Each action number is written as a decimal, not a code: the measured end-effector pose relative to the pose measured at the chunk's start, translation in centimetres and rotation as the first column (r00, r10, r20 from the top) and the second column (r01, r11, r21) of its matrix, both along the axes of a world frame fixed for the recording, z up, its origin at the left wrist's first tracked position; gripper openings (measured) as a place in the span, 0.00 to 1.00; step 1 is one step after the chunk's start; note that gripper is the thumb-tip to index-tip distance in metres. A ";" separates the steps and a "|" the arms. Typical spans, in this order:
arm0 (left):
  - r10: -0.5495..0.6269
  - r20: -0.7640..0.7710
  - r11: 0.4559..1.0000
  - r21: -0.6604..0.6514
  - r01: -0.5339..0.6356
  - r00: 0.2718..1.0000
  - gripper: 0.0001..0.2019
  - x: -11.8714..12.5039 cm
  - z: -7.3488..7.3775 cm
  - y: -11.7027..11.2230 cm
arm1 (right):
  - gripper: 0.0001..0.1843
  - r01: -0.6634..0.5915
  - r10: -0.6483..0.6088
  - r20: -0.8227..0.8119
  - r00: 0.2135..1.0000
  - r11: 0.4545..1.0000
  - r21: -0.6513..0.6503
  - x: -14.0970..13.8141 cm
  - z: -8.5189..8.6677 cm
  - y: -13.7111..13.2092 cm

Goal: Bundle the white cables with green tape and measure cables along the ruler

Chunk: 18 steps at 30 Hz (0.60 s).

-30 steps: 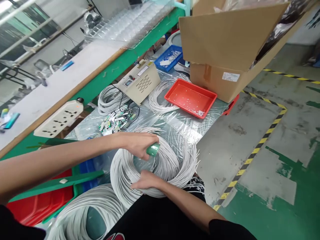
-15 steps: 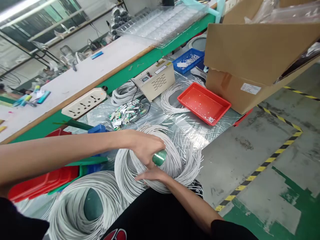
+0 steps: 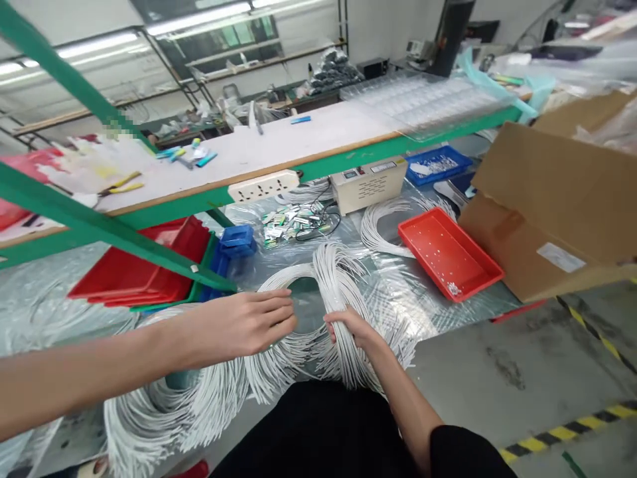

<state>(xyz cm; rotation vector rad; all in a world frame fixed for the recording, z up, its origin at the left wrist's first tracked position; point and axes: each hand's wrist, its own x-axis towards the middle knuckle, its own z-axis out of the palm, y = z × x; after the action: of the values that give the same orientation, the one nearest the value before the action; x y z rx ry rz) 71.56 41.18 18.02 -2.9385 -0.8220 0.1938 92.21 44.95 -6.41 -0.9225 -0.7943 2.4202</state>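
My right hand [image 3: 351,326] is closed around a bundle of white cables [image 3: 336,285], which stands partly raised over the other coils. To its left, my left hand [image 3: 269,320] is held palm down with curled fingers, apart from the bundle. Only a sliver of green shows under that hand, where the green tape roll was seen earlier; the rest is hidden. Below both hands lies a coil of white cables [image 3: 279,368] with its loose ends fanned toward me. Another cable coil [image 3: 164,415] rests at the lower left, partly behind my left forearm.
Stacked red trays [image 3: 144,265] and a small blue bin [image 3: 237,240] stand left, behind a slanting green post [image 3: 99,222]. Small connector pieces [image 3: 293,222] lie near a beige box [image 3: 371,186]. A red tray [image 3: 450,255] and cardboard box [image 3: 537,212] stand right.
My hands have come apart, the left moving off to the left. The right hand now grips the cable bundle, which is lifted and turned more upright. The view has swung left.
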 end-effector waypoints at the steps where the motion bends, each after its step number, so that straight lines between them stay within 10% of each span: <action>1: -0.004 -0.008 1.000 -0.013 0.004 1.000 0.16 -0.7 -0.1 -1.2 | 0.13 -0.004 0.004 0.005 1.000 1.000 0.020 -0.1 0.4 0.2; 5: 0.099 0.018 0.994 -0.039 -0.098 0.995 0.18 -3.4 -3.6 -5.6 | 0.14 -0.094 0.094 -0.006 0.996 0.994 0.060 0.4 2.4 0.3; 9: 0.221 0.093 0.970 -0.121 -0.210 0.971 0.24 -4.1 -11.9 -6.5 | 0.14 -0.197 0.199 -0.030 0.980 0.979 0.046 0.7 3.5 -0.6; 14: 0.219 0.278 0.976 -0.084 -0.203 0.935 0.13 1.1 -22.7 -1.1 | 0.11 -0.210 0.210 -0.007 0.978 0.977 0.020 0.4 3.2 -1.2; 18: 0.185 0.386 0.981 -0.014 -0.195 0.904 0.06 6.3 -27.2 3.7 | 0.13 -0.172 0.172 0.022 0.985 0.985 -0.006 2.1 3.2 -0.3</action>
<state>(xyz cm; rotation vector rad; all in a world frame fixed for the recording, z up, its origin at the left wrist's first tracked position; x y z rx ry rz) 77.83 44.85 -9.18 -2.9096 -1.1503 -0.3988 94.29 44.66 -3.23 -0.9187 -0.9119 2.5641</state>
